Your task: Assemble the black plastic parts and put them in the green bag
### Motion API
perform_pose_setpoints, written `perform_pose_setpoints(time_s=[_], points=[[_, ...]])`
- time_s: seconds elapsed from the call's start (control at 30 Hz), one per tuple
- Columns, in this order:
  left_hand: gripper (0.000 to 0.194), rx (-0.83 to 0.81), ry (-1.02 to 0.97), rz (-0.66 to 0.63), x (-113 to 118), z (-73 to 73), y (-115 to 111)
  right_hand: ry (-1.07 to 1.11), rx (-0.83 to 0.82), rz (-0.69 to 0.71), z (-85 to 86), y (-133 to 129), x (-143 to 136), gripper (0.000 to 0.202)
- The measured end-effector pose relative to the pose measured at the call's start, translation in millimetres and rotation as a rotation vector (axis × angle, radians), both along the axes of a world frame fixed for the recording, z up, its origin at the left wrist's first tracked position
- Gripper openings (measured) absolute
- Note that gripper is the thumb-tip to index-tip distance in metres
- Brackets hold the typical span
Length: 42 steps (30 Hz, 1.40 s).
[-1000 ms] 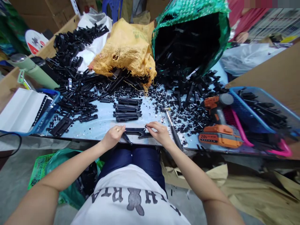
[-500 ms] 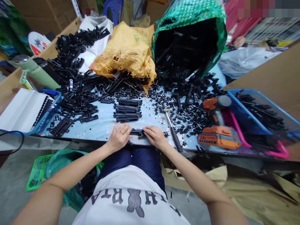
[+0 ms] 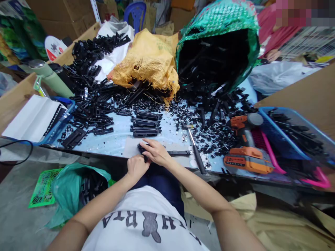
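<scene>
A long black plastic bar (image 3: pixel 179 152) lies along the table's front edge on a grey sheet (image 3: pixel 128 146). My right hand (image 3: pixel 156 152) lies across its left part, fingers bent over it. My left hand (image 3: pixel 138 168) is closed in a fist just below, at the bar's left end, touching my right fingers; part of its grip is hidden. Behind my hands is a stack of several similar black bars (image 3: pixel 146 123). A hammer (image 3: pixel 195 148) with a black handle rests to the right of the bar, its head pointing away from me.
An orange cordless drill (image 3: pixel 247 158) stands at the right, beside a blue basket (image 3: pixel 288 108) of black parts. Pins and small black pieces (image 3: pixel 209 134) are scattered behind the hammer. A yellow sack (image 3: pixel 149 59) and green sack (image 3: pixel 220 21) lie at the back. Another person's hand (image 3: pixel 272 55) shows far right.
My right hand has moved left along the bar to its left part. My left hand has come down toward the table edge and closed. The view has shifted slightly.
</scene>
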<state>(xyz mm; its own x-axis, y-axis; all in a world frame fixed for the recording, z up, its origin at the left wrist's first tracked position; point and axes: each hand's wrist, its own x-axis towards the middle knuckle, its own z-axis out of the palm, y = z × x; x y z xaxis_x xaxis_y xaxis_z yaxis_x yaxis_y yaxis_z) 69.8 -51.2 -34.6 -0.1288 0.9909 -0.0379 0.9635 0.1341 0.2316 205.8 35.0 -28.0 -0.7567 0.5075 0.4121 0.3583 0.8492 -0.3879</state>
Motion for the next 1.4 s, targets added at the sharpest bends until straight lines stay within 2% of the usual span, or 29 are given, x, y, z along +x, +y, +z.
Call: perform_pose_setpoints(time_s=[0.07,0.17,0.4,0.57,0.67,0.77,0.87,0.93,0.97,1.03,1.13,1.2,1.27,1.33,1.4], points=[[0.040,-0.041,-0.032,0.029,1,0.2,4,0.030,-0.052,0.025,-3.2,0,-19,0.040],[0.041,-0.069,-0.053,0.011,-1,0.3,10,0.042,-0.102,0.008,-8.1,0,-28,0.039],[0.037,-0.105,-0.058,-0.013,-4,-3.6,19,0.010,-0.126,-0.075,-12.6,-1,-25,0.039],[0.038,-0.009,-0.051,-0.061,-11,-7.3,12,-0.100,-0.097,-0.137,-11.2,-3,-32,0.041],[0.033,0.049,-0.048,-0.070,-15,-8.8,10,-0.113,-0.047,-0.111,-4.3,-6,-17,0.040],[0.033,0.210,-0.039,-0.233,-25,-8.3,16,-0.112,0.084,-0.162,-1.6,-9,28,0.047],[0.035,0.385,0.004,-0.578,-32,-4.4,37,-0.207,0.203,-0.408,-9.3,-5,80,0.061],[0.042,0.368,0.042,-0.777,-29,0.0,56,-0.290,0.237,-0.436,-16.5,-1,102,0.056],[0.044,0.317,0.058,-0.818,-26,2.4,66,-0.316,0.242,-0.418,-19.1,1,107,0.054],[0.045,0.194,0.064,-0.799,-21,6.8,82,-0.335,0.235,-0.381,-19.7,4,109,0.055],[0.050,0.094,-0.008,-0.715,-19,11.1,92,-0.343,0.178,-0.299,-7.3,4,103,0.059],[0.050,0.110,-0.078,-0.700,-24,15.2,86,-0.317,0.125,-0.195,9.3,0,99,0.060],[0.054,0.165,-0.146,-0.705,-30,24.9,71,-0.242,0.078,-0.092,31.0,-10,94,0.059],[0.060,0.230,-0.261,-0.755,-35,41.8,49,-0.125,0.015,0.030,54.5,-23,88,0.058],[0.064,0.263,-0.464,-0.874,-36,62.1,23,0.019,-0.090,0.195,73.7,-39,79,0.059]])
